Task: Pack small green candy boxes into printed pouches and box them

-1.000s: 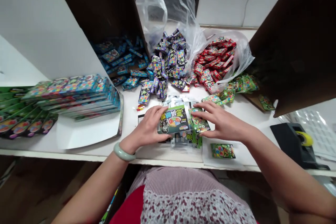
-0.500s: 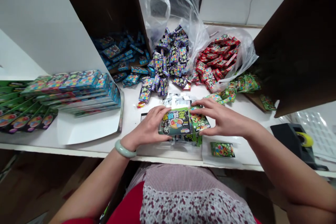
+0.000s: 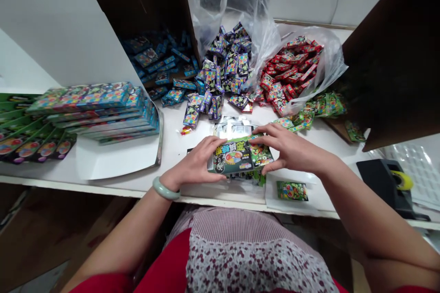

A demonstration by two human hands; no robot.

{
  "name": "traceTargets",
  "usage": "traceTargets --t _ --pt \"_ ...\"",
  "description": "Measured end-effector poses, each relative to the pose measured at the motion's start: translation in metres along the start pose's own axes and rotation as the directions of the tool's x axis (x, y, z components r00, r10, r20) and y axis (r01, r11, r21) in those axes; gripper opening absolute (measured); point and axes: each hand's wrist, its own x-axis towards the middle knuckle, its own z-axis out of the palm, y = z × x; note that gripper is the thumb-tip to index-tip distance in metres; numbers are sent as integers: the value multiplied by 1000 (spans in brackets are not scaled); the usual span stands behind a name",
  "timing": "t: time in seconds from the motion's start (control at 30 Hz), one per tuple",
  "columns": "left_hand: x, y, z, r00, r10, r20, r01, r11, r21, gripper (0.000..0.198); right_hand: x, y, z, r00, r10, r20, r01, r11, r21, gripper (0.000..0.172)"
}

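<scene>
From the head camera, the person's left hand (image 3: 194, 160) and right hand (image 3: 292, 149) sit close together over a white table (image 3: 172, 146), both narrowed onto a green printed box (image 3: 233, 155). The left hand grips its left end, with fingers across the top edge and thumb below. The right hand's fingers spread over the right end, which lies on or overlaps a smaller green packet, though the exact contact is hard to tell. The box is tilted slightly and held just above a shiny clear plastic sleeve (image 3: 233, 128), with more green packaging (image 3: 256, 178) showing beneath it. A jade bangle (image 3: 166, 188) circles the left wrist.

Beyond the hands lie loose heaps of blue packets (image 3: 158, 64), purple packets (image 3: 223, 68), and red packets (image 3: 288, 68), the red ones on a clear plastic bag (image 3: 330, 64). Small green packets (image 3: 319, 106) lie to the right. A stack of long printed boxes (image 3: 96, 110) sits on the left, a single green packet (image 3: 292, 190) lies near the right hand, and a black tape dispenser (image 3: 385, 176) stands at the right.
</scene>
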Motion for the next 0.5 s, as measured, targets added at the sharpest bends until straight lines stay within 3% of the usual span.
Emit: traceTargets --t 0.13,0.27,0.37,0.43,0.5 --pt "3 -2 -1 1000 -4 -10 4 1000 -18 90 5 -2 2 1000 8 -22 -8 1000 -15 68" --pt "4 -2 4 999 -4 -46 3 1000 -21 89 10 -5 13 998 26 -58 -25 1000 12 88" --pt "2 -2 7 994 -39 -103 41 999 18 90 8 -6 22 980 65 -189 -49 995 92 98" --pt "0 -3 8 985 -73 -154 82 995 51 91 5 -10 29 950 125 -285 -90 987 133 86" --pt "-1 -3 10 979 -94 -183 109 992 69 91 3 -16 36 941 169 -294 -127 979 158 63"
